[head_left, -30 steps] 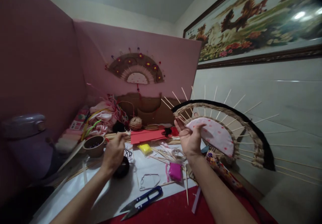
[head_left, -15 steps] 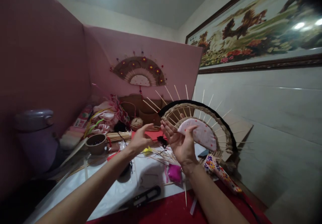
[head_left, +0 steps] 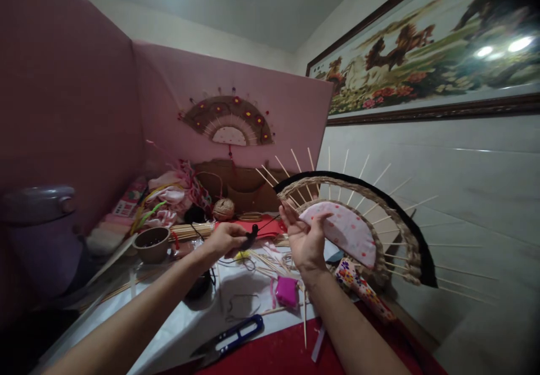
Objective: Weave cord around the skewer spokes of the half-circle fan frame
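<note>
My left hand (head_left: 228, 240) pinches a small bundle of black yarn (head_left: 252, 235). From the bundle, a black strand runs taut to the left end of a woven fan (head_left: 337, 233). My right hand (head_left: 310, 244) holds that fan at its lower left edge, thumb over the front and fingers partly curled by the weave. The fan has a white half-round centre with pink dots, a braided tan band, a black outer band and thin sticks poking out past the rim. Its back is hidden.
Blue-handled thread snips (head_left: 230, 341), a magenta packet (head_left: 287, 292) and a flower-patterned glue gun (head_left: 365, 293) lie in front. Further back are a brown bowl (head_left: 151, 244), a twine ball (head_left: 223, 209) and piled ribbons (head_left: 169, 186). A finished fan (head_left: 230, 119) hangs on the pink panel.
My left hand, open before, has closed on the black yarn bundle and pulled its strand straight. The fan has tilted and swung lower to the right in my right hand.
</note>
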Demonstrator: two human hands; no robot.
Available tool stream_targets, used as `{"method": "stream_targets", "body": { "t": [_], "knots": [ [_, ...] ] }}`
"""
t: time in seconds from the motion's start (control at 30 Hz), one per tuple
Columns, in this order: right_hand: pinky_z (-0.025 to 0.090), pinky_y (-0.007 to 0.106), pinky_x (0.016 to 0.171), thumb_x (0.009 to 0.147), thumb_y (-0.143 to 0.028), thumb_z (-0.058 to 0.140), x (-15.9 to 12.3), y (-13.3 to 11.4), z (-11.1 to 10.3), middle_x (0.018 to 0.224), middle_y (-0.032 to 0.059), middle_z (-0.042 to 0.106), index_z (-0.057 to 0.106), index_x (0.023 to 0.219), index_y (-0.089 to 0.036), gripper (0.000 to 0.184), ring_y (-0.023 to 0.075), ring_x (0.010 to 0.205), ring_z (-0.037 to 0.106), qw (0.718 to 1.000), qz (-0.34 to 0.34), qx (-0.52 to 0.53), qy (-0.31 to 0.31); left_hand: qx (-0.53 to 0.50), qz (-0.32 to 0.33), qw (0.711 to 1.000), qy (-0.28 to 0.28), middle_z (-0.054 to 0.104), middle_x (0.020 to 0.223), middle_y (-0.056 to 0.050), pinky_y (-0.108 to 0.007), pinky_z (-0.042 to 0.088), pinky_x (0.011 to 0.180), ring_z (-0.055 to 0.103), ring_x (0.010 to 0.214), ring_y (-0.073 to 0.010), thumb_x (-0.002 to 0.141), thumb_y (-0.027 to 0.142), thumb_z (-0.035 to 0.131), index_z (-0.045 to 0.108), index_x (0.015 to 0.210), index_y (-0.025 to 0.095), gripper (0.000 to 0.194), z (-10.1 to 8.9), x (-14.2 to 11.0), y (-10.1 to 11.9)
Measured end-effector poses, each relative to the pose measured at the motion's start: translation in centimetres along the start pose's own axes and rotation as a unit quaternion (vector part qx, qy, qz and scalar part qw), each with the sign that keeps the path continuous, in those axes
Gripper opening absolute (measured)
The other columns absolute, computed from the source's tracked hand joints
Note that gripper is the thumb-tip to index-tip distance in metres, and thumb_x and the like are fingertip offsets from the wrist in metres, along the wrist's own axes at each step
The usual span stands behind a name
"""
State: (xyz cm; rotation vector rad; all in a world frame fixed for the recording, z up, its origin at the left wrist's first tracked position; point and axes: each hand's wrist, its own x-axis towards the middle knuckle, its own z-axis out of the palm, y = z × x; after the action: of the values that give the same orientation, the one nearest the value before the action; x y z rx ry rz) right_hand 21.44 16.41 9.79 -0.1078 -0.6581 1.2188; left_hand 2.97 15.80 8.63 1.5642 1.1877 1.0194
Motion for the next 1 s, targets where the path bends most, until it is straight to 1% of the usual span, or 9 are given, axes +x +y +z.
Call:
{"method": "stream_targets", "body": {
  "t": [0.17,0.3,0.43,0.53,0.63,0.7,0.77,0.83,1.0],
  "knots": [
    [0.04,0.048,0.095,0.082,-0.053,0.043,0.0,-0.1,-0.1,0.11,0.0048,0.063,0.037,0.13,-0.028,0.054,0.0153,0.093,0.063,0.996,-0.081,-0.028,-0.013,0.098,0.013,0.992,0.073,0.045,0.037,0.005,-0.019,0.019,0.036,0.031,0.033,-0.0048,0.056,0.031,0.065,0.056,0.052,0.015,0.019,-3.6,-0.4,-1.2],
    [0.043,0.043,0.094,0.084,-0.048,0.044,-0.2,-0.1,0.1,0.115,0.001,0.06,0.041,0.127,-0.031,0.046,0.0135,0.101,0.059,0.993,-0.101,-0.053,-0.003,0.176,0.034,0.977,0.115,0.044,0.039,0.005,-0.021,0.023,0.039,0.034,0.036,-0.0071,0.06,0.032,0.06,0.057,0.054,0.016,0.018,-5.8,-1.0,-1.3],
    [0.043,0.04,0.093,0.085,-0.046,0.043,-0.2,-0.1,0.1,0.118,0.0017,0.058,0.042,0.127,-0.029,0.046,0.0134,0.104,0.057,0.989,-0.13,-0.068,0.021,0.274,0.06,0.951,0.128,0.052,0.045,0.003,-0.022,0.029,0.047,0.044,0.048,-0.0108,0.055,0.021,0.059,0.061,0.05,0.017,0.007,-6.8,-1.8,-0.7],
    [0.043,0.04,0.093,0.085,-0.047,0.043,-0.1,-0.1,0.0,0.117,0.0022,0.059,0.039,0.129,-0.03,0.047,0.0133,0.101,0.059,0.99,-0.13,-0.06,0.012,0.346,0.064,0.929,0.113,0.053,0.045,0.001,-0.024,0.03,0.051,0.047,0.051,-0.013,0.054,0.015,0.057,0.06,0.045,0.019,0.011,-7.0,-2.4,-0.8],
    [0.043,0.043,0.092,0.083,-0.053,0.042,-0.3,0.1,0.0,0.111,0.0055,0.063,0.037,0.131,-0.027,0.054,0.0148,0.092,0.063,0.995,-0.084,-0.047,0.009,0.404,0.062,0.906,0.112,0.053,0.046,0.0,-0.026,0.033,0.055,0.05,0.054,-0.0162,0.053,0.012,0.056,0.058,0.043,0.02,0.014,-6.8,-2.6,-1.0],
    [0.042,0.044,0.093,0.082,-0.055,0.042,-0.5,0.4,-0.1,0.105,0.0076,0.065,0.036,0.131,-0.024,0.059,0.0155,0.087,0.065,0.998,-0.046,-0.041,0.009,0.431,0.07,0.892,0.117,0.058,0.056,-0.002,-0.028,0.036,0.061,0.054,0.065,-0.0204,0.055,0.013,0.057,0.06,0.048,0.022,0.011,-6.4,-2.4,-1.1],
    [0.042,0.044,0.093,0.081,-0.057,0.042,-0.7,0.8,-0.1,0.101,0.0088,0.067,0.036,0.131,-0.021,0.062,0.0159,0.085,0.065,0.999,-0.017,-0.034,0.004,0.444,0.088,0.884,0.119,0.064,0.075,-0.006,-0.03,0.038,0.07,0.055,0.083,-0.0239,0.06,0.016,0.057,0.065,0.062,0.023,0.011,-5.7,-2.0,-0.9],
    [0.042,0.044,0.093,0.08,-0.058,0.044,-0.8,1.2,-0.2,0.101,0.0089,0.067,0.038,0.13,-0.021,0.062,0.0161,0.085,0.065,1.0,0.003,-0.031,-0.001,0.445,0.109,0.882,0.113,0.064,0.096,-0.008,-0.032,0.037,0.081,0.052,0.097,-0.0249,0.065,0.018,0.055,0.068,0.083,0.022,0.022,-4.6,-1.2,-0.7],
    [0.044,0.046,0.09,0.078,-0.057,0.048,-1.0,1.5,-0.3,0.096,0.0078,0.068,0.042,0.126,-0.021,0.06,0.0177,0.083,0.066,0.999,0.031,-0.016,-0.016,0.422,0.14,0.893,0.072,0.055,0.121,-0.011,-0.032,0.034,0.091,0.047,0.11,-0.0231,0.068,0.025,0.059,0.052,0.12,0.017,0.053,-0.4,1.2,-0.8]
  ]
}}
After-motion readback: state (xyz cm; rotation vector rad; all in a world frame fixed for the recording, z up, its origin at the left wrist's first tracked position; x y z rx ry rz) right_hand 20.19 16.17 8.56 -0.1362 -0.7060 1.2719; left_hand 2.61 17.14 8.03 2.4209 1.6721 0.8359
